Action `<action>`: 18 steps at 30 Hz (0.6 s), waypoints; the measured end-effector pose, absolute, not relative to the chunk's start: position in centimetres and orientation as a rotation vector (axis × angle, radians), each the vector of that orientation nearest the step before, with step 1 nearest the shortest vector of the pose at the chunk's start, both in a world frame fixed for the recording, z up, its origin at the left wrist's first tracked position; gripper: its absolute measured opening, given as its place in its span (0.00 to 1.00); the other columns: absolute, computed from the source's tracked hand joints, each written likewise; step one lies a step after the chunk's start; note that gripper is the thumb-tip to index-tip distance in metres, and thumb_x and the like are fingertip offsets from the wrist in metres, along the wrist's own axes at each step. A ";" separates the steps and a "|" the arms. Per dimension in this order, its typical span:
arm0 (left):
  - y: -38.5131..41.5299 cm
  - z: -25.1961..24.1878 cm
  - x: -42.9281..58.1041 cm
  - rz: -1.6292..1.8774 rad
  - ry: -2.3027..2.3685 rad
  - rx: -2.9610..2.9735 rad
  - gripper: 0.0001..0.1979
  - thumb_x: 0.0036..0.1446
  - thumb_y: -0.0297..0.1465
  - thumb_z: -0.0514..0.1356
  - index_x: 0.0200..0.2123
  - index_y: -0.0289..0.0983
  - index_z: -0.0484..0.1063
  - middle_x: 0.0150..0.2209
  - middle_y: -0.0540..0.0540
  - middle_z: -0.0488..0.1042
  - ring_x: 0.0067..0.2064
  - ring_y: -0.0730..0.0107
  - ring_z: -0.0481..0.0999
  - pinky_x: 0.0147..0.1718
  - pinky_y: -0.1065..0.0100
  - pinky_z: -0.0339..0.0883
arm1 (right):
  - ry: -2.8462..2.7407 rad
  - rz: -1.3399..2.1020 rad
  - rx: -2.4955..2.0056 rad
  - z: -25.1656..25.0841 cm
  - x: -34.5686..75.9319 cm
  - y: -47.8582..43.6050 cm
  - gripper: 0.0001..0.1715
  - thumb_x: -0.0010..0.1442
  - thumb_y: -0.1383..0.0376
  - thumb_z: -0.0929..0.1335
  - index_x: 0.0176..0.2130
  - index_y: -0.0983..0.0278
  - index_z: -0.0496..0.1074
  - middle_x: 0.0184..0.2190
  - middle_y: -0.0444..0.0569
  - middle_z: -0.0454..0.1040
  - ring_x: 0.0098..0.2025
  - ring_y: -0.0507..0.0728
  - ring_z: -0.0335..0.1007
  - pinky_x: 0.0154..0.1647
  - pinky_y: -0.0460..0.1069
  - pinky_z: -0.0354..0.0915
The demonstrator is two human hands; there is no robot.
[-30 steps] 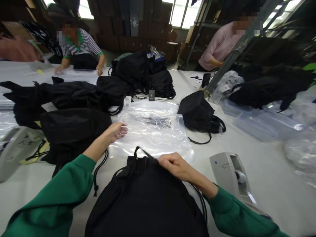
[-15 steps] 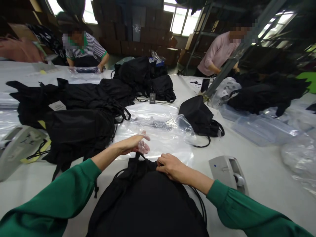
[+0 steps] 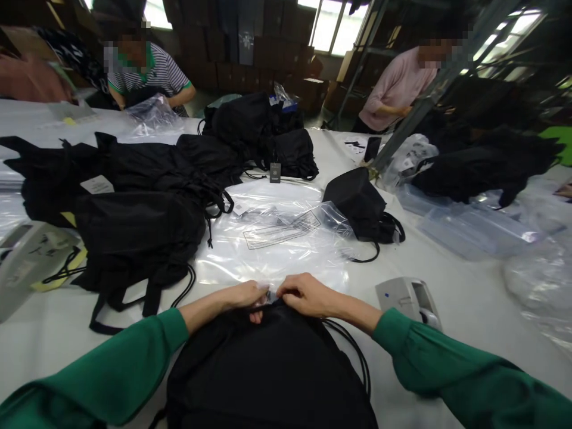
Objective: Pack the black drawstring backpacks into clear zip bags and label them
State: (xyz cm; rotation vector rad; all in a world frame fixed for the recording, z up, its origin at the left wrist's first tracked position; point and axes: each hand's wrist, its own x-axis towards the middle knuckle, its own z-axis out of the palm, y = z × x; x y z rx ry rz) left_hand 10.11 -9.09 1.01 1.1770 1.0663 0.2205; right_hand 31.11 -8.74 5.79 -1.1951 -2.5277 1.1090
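A black drawstring backpack (image 3: 272, 369) lies in front of me, its top edge facing away and black cords looping out on its right side. At that top edge my left hand (image 3: 245, 296) is closed, with a small shiny piece of clear plastic (image 3: 270, 296) at its fingertips; some of its fingers are hidden behind the fabric. My right hand (image 3: 308, 295) pinches the backpack's top edge just to the right, close to the left fingertips. Just beyond both hands lies a stack of clear plastic bags (image 3: 272, 256) with a printed box on the top one.
Several black backpacks (image 3: 138, 226) are heaped at left, with more (image 3: 250, 125) behind and one (image 3: 355, 199) at right. Tape dispensers (image 3: 409, 301) stand on both sides. A metal post (image 3: 415, 113) rises at right. Two people (image 3: 154, 77) work across the white table (image 3: 451, 262).
My left hand has gone from open above the backpack's strap loop to closed at its top edge, beside the right hand. The right hand keeps its pinch. The person at left has lifted a clear bag.
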 end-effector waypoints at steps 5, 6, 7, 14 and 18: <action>-6.2 2.3 8.8 0.611 1.163 1.151 0.15 0.50 0.42 0.61 0.19 0.37 0.71 0.19 0.47 0.72 0.26 0.65 0.73 0.27 0.68 0.65 | -2.456 1.280 -1.319 1.0 28.6 -9.3 0.15 0.59 0.67 0.63 0.23 0.65 0.73 0.18 0.40 0.68 0.22 0.50 0.59 0.23 0.44 0.56; -5.4 2.7 8.6 0.713 1.167 1.126 0.13 0.50 0.40 0.61 0.21 0.37 0.71 0.23 0.47 0.74 0.29 0.66 0.74 0.30 0.69 0.65 | -2.435 1.263 -1.340 0.2 28.3 -9.6 0.15 0.58 0.67 0.63 0.23 0.65 0.73 0.18 0.40 0.69 0.21 0.50 0.59 0.23 0.44 0.56; -4.5 3.0 8.4 0.805 1.166 1.093 0.11 0.50 0.39 0.61 0.24 0.37 0.71 0.26 0.47 0.74 0.31 0.67 0.74 0.32 0.69 0.66 | -2.416 1.240 -1.351 -0.3 28.2 -10.0 0.14 0.59 0.68 0.63 0.24 0.65 0.73 0.19 0.41 0.70 0.22 0.51 0.60 0.24 0.44 0.57; -1.4 3.5 7.7 1.094 1.149 0.946 0.17 0.41 0.37 0.68 0.34 0.35 0.71 0.27 0.53 0.68 0.23 0.80 0.63 0.29 0.71 0.65 | -2.169 0.689 -1.364 3.6 32.9 -9.9 0.14 0.65 0.60 0.64 0.45 0.63 0.75 0.36 0.52 0.76 0.36 0.58 0.70 0.41 0.51 0.65; -1.8 3.2 7.3 1.066 1.123 0.960 0.17 0.39 0.33 0.70 0.33 0.35 0.71 0.25 0.54 0.66 0.23 0.80 0.62 0.24 0.74 0.61 | -1.995 -0.015 -1.542 4.0 36.7 -7.3 0.44 0.54 0.50 0.73 0.63 0.63 0.59 0.54 0.62 0.66 0.53 0.70 0.63 0.53 0.63 0.60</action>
